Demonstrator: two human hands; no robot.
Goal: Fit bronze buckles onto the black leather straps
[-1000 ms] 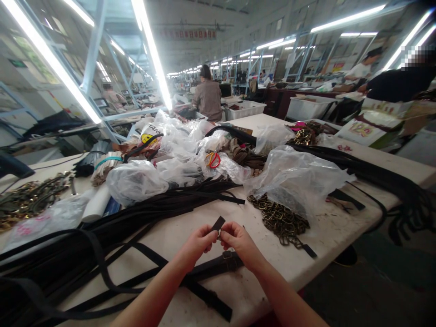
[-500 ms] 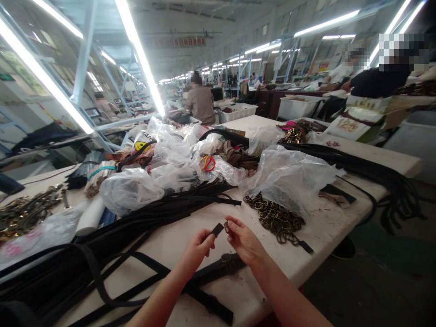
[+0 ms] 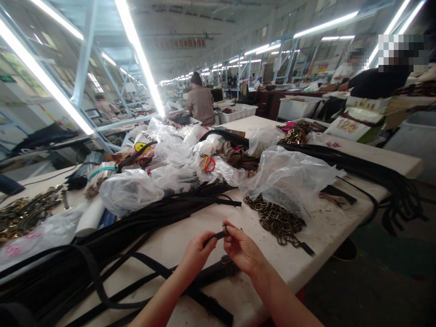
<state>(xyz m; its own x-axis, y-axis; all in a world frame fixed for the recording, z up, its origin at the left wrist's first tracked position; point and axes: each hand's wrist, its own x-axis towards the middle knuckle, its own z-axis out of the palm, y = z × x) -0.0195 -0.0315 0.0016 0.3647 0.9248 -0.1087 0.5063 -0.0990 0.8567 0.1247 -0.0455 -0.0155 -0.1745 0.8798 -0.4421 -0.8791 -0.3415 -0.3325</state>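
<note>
Over the table's near part, my left hand (image 3: 199, 249) pinches a short dark strap (image 3: 215, 236). My right hand (image 3: 244, 249) grips a small metal buckle (image 3: 224, 228) between thumb and fingers. The strap's end meets the buckle; whether it has passed through the opening is hard to see. Just below my hands lies a wide black strap with a buckle (image 3: 225, 263) around it. To the right, a heap of brass-coloured buckles (image 3: 277, 215) spills from under a clear plastic bag (image 3: 286, 175).
Long black straps (image 3: 136, 227) cover the table's left side. Several plastic bags (image 3: 131, 190) and red-and-yellow-handled scissors (image 3: 208, 164) lie farther back. Metal fittings (image 3: 29, 209) are heaped at far left. More black straps (image 3: 397, 190) hang over the right edge. Other people work in the background.
My hands have come together. The strap's end, which was apart from the buckle, now meets it, and the strap is turned flatter.
</note>
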